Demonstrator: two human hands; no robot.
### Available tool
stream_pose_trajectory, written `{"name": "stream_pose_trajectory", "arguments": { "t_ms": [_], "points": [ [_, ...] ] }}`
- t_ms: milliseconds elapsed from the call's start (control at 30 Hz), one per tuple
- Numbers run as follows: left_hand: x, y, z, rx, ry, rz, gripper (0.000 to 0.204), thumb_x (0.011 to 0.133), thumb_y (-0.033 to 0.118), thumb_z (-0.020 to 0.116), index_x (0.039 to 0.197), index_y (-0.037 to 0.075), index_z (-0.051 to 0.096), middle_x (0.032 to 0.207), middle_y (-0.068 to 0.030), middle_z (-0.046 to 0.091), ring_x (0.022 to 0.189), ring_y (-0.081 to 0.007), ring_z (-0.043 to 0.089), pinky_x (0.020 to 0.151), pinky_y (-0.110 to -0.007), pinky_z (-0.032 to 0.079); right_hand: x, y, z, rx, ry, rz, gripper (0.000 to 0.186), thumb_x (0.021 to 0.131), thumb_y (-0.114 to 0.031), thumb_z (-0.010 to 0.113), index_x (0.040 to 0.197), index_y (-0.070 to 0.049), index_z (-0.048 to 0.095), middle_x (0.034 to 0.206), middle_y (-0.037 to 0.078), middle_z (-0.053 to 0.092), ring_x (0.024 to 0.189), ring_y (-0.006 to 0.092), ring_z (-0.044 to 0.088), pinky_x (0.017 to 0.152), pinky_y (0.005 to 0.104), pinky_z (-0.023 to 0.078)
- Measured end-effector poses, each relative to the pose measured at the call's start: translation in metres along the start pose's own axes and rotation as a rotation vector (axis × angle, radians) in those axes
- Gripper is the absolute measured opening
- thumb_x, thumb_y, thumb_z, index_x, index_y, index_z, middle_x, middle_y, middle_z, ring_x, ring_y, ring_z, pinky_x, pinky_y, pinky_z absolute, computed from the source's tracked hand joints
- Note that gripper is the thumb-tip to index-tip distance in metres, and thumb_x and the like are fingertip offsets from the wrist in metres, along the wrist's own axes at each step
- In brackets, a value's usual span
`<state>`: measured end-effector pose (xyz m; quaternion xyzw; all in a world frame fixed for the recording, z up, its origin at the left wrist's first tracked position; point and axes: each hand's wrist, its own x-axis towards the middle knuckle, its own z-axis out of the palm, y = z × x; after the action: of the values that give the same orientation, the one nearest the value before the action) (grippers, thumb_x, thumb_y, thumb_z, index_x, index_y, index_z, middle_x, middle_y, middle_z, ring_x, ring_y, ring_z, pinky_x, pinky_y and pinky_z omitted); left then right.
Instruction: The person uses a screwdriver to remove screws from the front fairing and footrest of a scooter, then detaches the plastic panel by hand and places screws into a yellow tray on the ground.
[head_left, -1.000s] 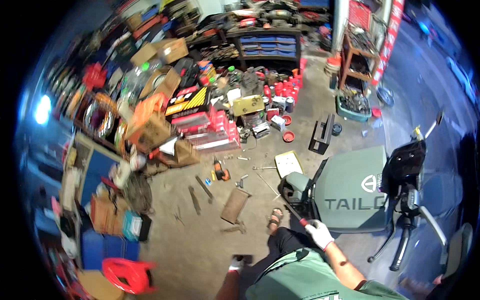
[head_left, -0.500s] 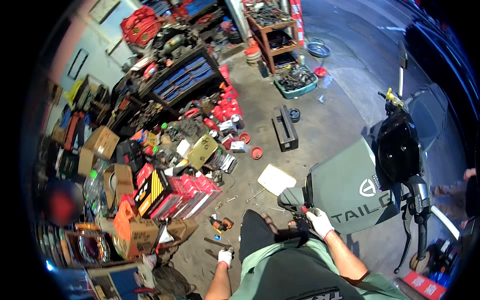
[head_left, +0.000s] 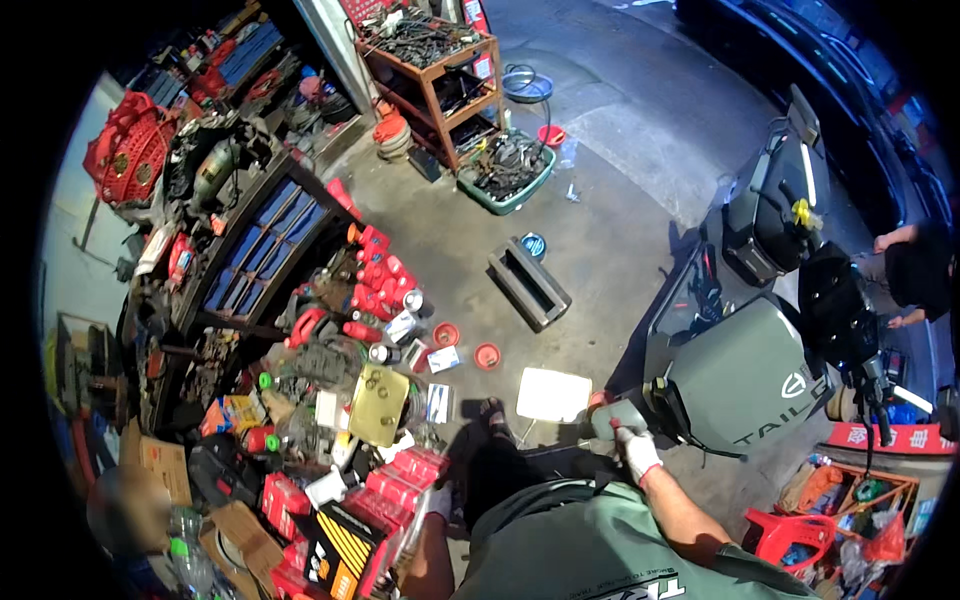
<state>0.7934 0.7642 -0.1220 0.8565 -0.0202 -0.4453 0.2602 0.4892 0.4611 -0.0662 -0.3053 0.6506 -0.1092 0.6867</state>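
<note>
- Clamping the white-gloved fingers of the right hand (head_left: 637, 452) on a red handle (head_left: 614, 424) in the head view, at a rounded grey part (head_left: 632, 411) on the near end of a grey-green two-wheeler (head_left: 745, 370); too small to tell whether touching that part.
- Hanging the left hand (head_left: 438, 500), also gloved, low beside a stack of red boxes (head_left: 400, 487); obscuring its fingers in shadow, with no way to tell whether apart or together.
- Showing a pale tray (head_left: 553, 395) flat on the floor, just left of the rounded grey part and near a foot (head_left: 492, 412).
- Revealing farther ahead a dark open-topped box (head_left: 530, 286), with two red bowls (head_left: 487, 356) to its left and a green tub (head_left: 547, 180) of metal parts beyond.
- Crowding the left side with red bottles (head_left: 385, 282), a gold-coloured lid (head_left: 378, 403), a black box with yellow stripes (head_left: 345, 550) and a cabinet with blue drawers (head_left: 262, 245).
- Catching at far right a person in dark clothing (head_left: 920, 270) beyond the handlebar, and at lower right a red plastic seat (head_left: 790, 537) beside a cluttered crate.
</note>
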Motion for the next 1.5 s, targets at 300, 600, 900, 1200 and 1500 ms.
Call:
{"name": "stream_pose_trajectory", "arguments": {
  "t_ms": [300,600,900,1200,1500],
  "points": [
    [0.198,0.019,-0.092,0.364,-0.062,0.139,0.039,0.084,0.026,0.066,0.117,0.005,0.068,0.110,-0.0208,0.071,0.102,-0.0341,0.068,0.088,-0.040,0.051,-0.060,-0.073,0.107,-0.067,-0.120,-0.091,0.021,0.099,-0.021,0.056,0.114,-0.007,0.060,0.079,0.000,0.058,0.061,0.0093,0.052,0.052,0.0247,0.041],
    [0.301,0.157,-0.001,0.149,-0.272,0.561,0.030,0.087,0.029,0.065,0.102,0.003,0.070,0.100,-0.0149,0.071,0.090,-0.0296,0.068,0.080,-0.041,0.053,-0.054,-0.091,0.100,0.330,0.132,-0.141,0.028,0.098,-0.020,0.059,0.119,-0.001,0.058,0.081,0.003,0.060,0.058,0.0111,0.052,0.050,0.0256,0.043],
    [0.244,0.432,0.121,0.213,-0.529,0.591,0.033,0.094,0.008,0.061,0.124,-0.005,0.059,0.119,-0.0129,0.068,0.109,-0.0200,0.063,0.098,-0.031,0.047,0.080,-0.153,0.030,0.392,0.192,-0.189,0.030,0.095,-0.026,0.061,0.114,-0.002,0.059,0.079,0.003,0.060,0.060,0.0107,0.053,0.051,0.0266,0.043],
    [0.121,0.728,0.307,0.580,-0.752,0.790,0.035,0.096,0.011,0.060,0.127,-0.003,0.059,0.117,-0.0114,0.067,0.108,-0.0175,0.062,0.096,-0.031,0.047,0.260,-0.253,-0.056,0.296,0.374,-0.390,0.029,0.096,-0.022,0.062,0.114,0.001,0.065,0.093,0.005,0.068,0.082,0.0156,0.062,0.074,0.0310,0.050],
    [0.036,0.911,0.497,0.454,-0.964,1.220,0.031,0.099,0.007,0.055,0.127,-0.005,0.057,0.118,-0.0137,0.067,0.107,-0.0186,0.063,0.097,-0.031,0.048,0.239,-0.323,-0.117,0.179,0.607,-0.246,0.043,0.091,-0.047,0.057,0.108,-0.010,0.070,0.102,0.020,0.070,0.099,0.0380,0.067,0.087,0.0451,0.051]
  ]
}}
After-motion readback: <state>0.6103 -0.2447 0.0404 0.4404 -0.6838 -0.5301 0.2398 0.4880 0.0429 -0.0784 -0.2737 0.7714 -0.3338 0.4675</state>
